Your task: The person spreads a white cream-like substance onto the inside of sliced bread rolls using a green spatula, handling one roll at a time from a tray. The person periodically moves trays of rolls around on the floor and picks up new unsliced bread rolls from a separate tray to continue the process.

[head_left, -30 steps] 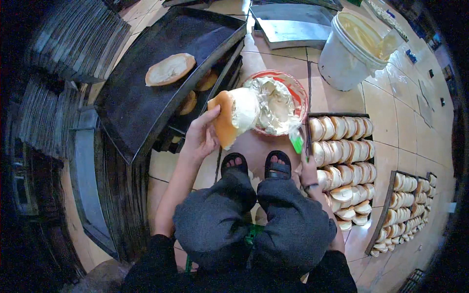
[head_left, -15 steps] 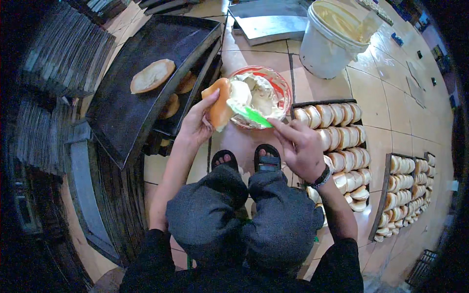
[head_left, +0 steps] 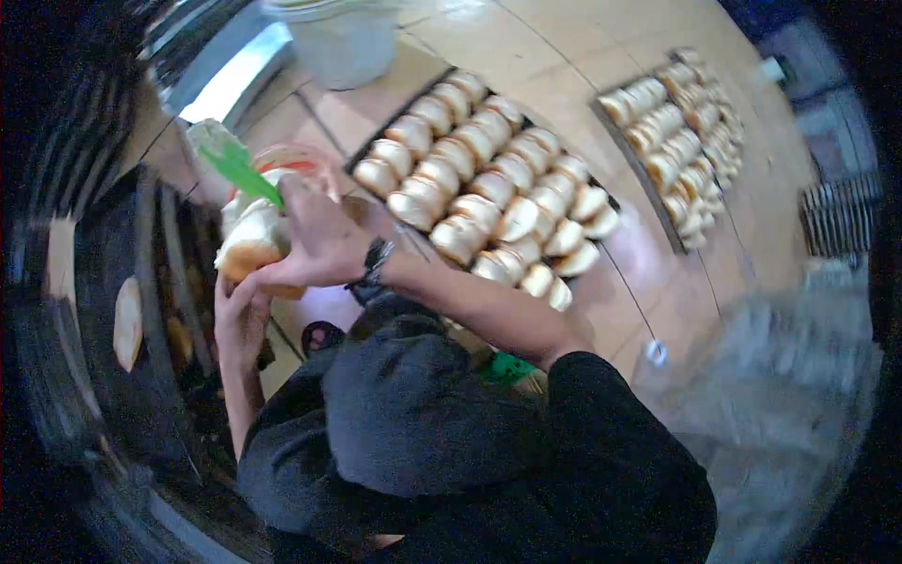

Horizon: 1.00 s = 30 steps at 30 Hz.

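Observation:
A cream-covered bun (head_left: 252,246) is pinched between my two hands at the left, its cream side up and its brown crust toward me. From below, my left hand (head_left: 240,315) has its fingers closed on the bun. My right hand (head_left: 324,235) comes across from the right, thumb and fingers on the bun's near side. It also keeps hold of a green spatula (head_left: 242,175), whose cream-smeared blade points up and left. Behind my hands is a red-and-white bowl (head_left: 299,158), blurred and partly covered.
A dark tray (head_left: 399,115) packed with rows of cream-filled buns (head_left: 474,141) lies right of the bowl. More filled trays (head_left: 648,188) stand farther right. A white bucket (head_left: 346,47) is at the back. On the left, stacked dark trays carry a bun half (head_left: 129,324).
My view has swung to the right. My right hand has come from the bowl over to the bun, spatula blade now raised, and both hands now grip the bun.

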Motion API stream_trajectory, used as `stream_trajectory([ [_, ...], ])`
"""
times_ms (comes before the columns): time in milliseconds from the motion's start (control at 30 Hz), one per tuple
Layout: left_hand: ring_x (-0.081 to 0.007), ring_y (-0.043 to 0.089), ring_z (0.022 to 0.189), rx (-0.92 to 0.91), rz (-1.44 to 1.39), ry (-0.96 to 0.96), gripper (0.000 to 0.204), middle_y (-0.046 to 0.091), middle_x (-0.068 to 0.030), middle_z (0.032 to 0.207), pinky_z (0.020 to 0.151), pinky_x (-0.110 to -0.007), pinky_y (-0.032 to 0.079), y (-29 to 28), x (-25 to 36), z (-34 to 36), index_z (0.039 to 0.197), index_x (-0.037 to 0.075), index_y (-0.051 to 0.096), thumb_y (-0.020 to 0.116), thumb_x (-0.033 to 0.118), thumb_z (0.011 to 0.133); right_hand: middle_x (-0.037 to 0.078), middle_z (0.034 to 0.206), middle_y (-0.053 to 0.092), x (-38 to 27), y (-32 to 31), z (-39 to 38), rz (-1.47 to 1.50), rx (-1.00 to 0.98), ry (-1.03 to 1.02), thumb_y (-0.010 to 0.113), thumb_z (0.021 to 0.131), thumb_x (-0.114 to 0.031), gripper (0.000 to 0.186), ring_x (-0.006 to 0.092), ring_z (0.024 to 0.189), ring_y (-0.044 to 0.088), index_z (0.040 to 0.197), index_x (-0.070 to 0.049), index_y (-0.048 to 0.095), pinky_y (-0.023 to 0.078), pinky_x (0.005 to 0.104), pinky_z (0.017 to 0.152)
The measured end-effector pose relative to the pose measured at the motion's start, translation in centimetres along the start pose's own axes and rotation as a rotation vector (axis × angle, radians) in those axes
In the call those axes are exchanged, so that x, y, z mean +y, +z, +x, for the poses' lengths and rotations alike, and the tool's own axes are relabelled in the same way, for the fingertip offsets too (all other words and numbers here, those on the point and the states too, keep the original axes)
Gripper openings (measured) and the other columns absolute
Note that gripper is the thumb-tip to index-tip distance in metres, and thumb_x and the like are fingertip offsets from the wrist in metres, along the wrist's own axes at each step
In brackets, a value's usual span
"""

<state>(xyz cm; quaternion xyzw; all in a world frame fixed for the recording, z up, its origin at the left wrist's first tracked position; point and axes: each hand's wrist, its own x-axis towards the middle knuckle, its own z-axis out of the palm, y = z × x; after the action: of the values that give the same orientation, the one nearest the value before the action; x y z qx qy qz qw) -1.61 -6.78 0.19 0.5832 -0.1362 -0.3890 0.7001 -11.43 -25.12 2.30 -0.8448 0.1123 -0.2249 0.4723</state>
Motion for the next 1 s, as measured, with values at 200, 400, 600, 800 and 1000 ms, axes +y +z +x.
stream_trajectory([
  [200,-0.0338,0.043,0.127,-0.290,0.082,0.032,0.072,0.039,-0.0237,0.139,0.106,-0.046,0.035,4.3,0.2,-0.5,0.141,-0.005,0.026,0.060,0.018,0.083,0.022,0.091,0.061,5.0,-10.6,-8.7,-0.006,0.317,0.212,0.084,0.056,-0.034,0.073,0.0312,0.085,0.063,0.111,0.002,0.052,0.050,0.0391,0.079],
  [400,-0.0341,0.045,0.125,0.054,0.277,0.097,0.065,0.041,-0.0226,0.138,0.102,-0.042,0.039,-4.1,2.5,-5.1,0.140,-0.003,0.031,0.058,0.024,0.088,0.019,0.097,0.059,12.7,-22.9,-16.5,-0.495,0.518,0.700,0.084,0.053,-0.044,0.081,0.0331,0.088,0.061,0.110,0.002,0.049,0.050,0.0420,0.077],
  [600,-0.0337,0.045,0.125,0.336,0.062,0.336,0.055,0.041,-0.0228,0.138,0.108,-0.040,0.033,-15.8,5.2,-7.3,0.138,-0.003,0.034,0.048,0.026,0.094,0.025,0.100,0.064,27.7,-30.1,-18.5,-0.760,0.772,1.106,0.083,0.053,-0.047,0.085,0.0339,0.093,0.063,0.107,0.011,0.051,0.051,0.0395,0.080],
  [800,-0.0302,0.052,0.114,0.748,0.940,0.161,0.054,0.047,-0.0192,0.130,0.097,-0.042,0.044,-40.1,6.4,-16.9,0.131,-0.002,0.042,0.063,0.002,0.082,0.024,0.105,0.063,31.1,-25.3,-10.9,-0.559,0.937,1.321,0.082,0.053,-0.042,0.084,0.0340,0.096,0.063,0.110,0.012,0.052,0.051,0.0386,0.085],
  [1000,-0.0279,0.052,0.110,0.696,0.624,-0.010,0.063,0.053,-0.0153,0.123,0.091,-0.040,0.047,-34.3,7.6,-13.5,0.132,0.000,0.042,0.068,-0.003,0.074,0.023,0.103,0.065,33.2,-24.1,-6.5,-0.496,0.866,1.284,0.081,0.054,-0.044,0.073,0.0337,0.094,0.064,0.100,0.009,0.060,0.052,0.0381,0.083],
])
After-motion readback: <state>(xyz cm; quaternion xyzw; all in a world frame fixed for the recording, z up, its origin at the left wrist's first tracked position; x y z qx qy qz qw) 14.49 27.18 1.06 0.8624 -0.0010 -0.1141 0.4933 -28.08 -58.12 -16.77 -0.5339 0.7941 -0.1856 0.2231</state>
